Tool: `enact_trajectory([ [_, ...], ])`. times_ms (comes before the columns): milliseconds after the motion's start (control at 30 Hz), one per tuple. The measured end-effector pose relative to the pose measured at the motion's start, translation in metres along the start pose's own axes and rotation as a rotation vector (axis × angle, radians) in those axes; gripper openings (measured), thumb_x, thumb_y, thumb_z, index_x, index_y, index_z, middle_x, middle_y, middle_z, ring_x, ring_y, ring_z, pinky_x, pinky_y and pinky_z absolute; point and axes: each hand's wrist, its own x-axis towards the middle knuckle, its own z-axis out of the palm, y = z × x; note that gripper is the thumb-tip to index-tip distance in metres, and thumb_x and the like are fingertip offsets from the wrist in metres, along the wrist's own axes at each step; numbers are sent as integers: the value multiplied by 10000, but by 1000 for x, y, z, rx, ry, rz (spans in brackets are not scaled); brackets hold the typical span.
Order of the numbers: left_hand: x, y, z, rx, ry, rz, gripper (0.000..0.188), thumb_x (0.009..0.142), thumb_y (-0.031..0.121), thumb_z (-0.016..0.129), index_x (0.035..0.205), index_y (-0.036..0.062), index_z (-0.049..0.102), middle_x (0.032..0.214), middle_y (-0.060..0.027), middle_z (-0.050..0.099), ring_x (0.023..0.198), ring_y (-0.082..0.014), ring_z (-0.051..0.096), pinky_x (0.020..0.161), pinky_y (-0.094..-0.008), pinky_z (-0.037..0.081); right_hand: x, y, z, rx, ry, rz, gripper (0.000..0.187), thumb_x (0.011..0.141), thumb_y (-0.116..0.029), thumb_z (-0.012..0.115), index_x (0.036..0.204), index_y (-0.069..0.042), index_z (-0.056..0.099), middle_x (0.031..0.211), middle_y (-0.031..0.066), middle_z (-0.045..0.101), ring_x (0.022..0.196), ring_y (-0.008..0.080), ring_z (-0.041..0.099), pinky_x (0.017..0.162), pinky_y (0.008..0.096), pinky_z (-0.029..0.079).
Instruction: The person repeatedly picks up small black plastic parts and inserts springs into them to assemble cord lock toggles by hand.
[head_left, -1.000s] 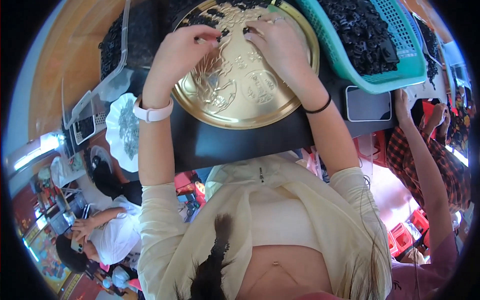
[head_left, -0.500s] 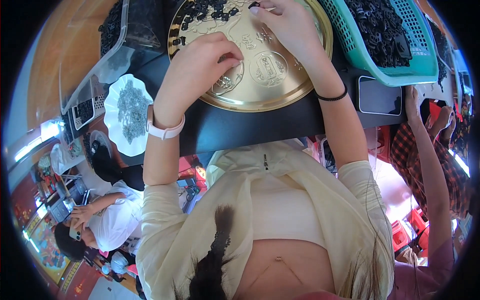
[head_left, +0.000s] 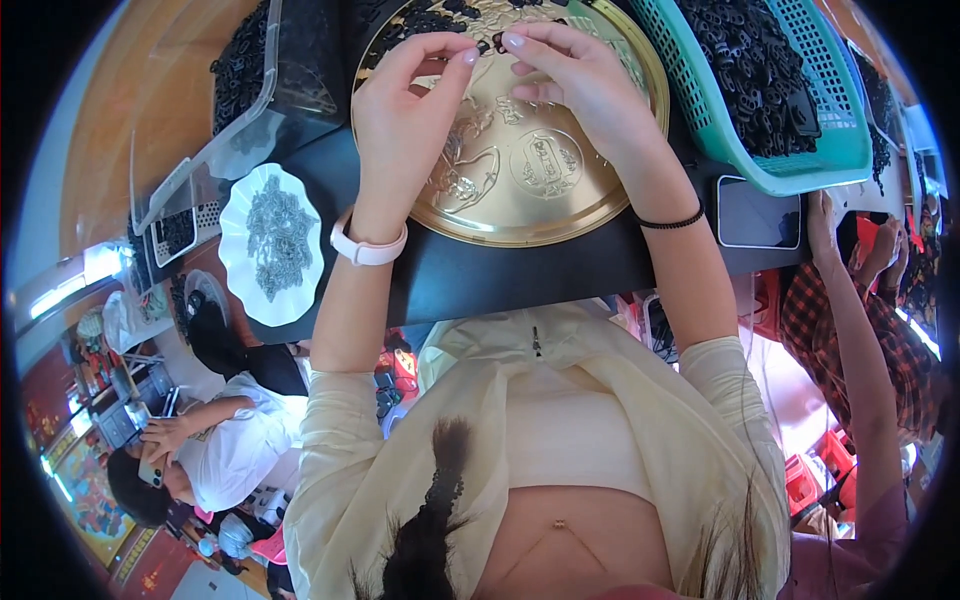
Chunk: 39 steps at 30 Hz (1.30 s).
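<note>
Both of my hands are raised over a round gold-coloured metal tray [head_left: 478, 222] with embossed patterns. The thumb and fingertips of my left hand [head_left: 415, 105] are pinched together; what they hold, if anything, is too small to make out. Facing it, my right hand [head_left: 590, 95] pinches a small black piece [head_left: 498, 42] between thumb and forefinger, its other fingers curled. The two sets of fingertips are close together, with a narrow gap. More small black pieces [head_left: 425, 22] lie scattered on the tray's far left part, partly hidden by my left hand.
Left of the tray, a white scalloped dish [head_left: 235, 235] holds many small silvery pieces [head_left: 275, 235]. A green perforated basket [head_left: 705, 130] of black parts stands at the right, beside a phone-like device [head_left: 758, 212]. A clear bin [head_left: 262, 90] is far left. Other people sit nearby on both sides.
My left hand has lifted from the tray's near left part and moved up and right to meet my right hand. My right hand has shifted slightly down, still pinching the black piece.
</note>
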Motion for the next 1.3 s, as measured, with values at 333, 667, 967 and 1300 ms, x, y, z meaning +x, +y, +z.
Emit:
enact_trajectory([
  [333,0,-5,4,-140,-41,63,127,802,49,646,927,52,624,829,-5,624,766,-79,590,657,-208,467,-2,0,3,-67,74,16,240,847,-241,634,995,-51,637,821,6,631,669,63,577,571,183,465],
  [667,-1,2,5,-200,-109,-16,135,821,27,634,947,31,586,869,-7,616,819,-68,581,634,-177,468,-5,-7,-1,-21,-4,61,276,864,-218,616,1049,-14,598,915,33,627,789,85,578,676,214,494],
  [967,-3,-2,-1,-187,-75,-29,149,800,29,656,928,30,578,873,-1,607,810,-82,585,648,-198,486,-1,4,7,-17,-20,-27,260,857,-195,627,1030,-2,621,857,43,618,738,97,591,631,205,504],
  [1300,-3,-2,-7,-222,-84,-90,130,812,46,656,913,24,577,837,-14,618,708,-41,565,601,-180,480,2,9,10,-43,-24,-40,248,862,-201,622,1025,-13,624,868,38,630,707,85,594,619,201,503],
])
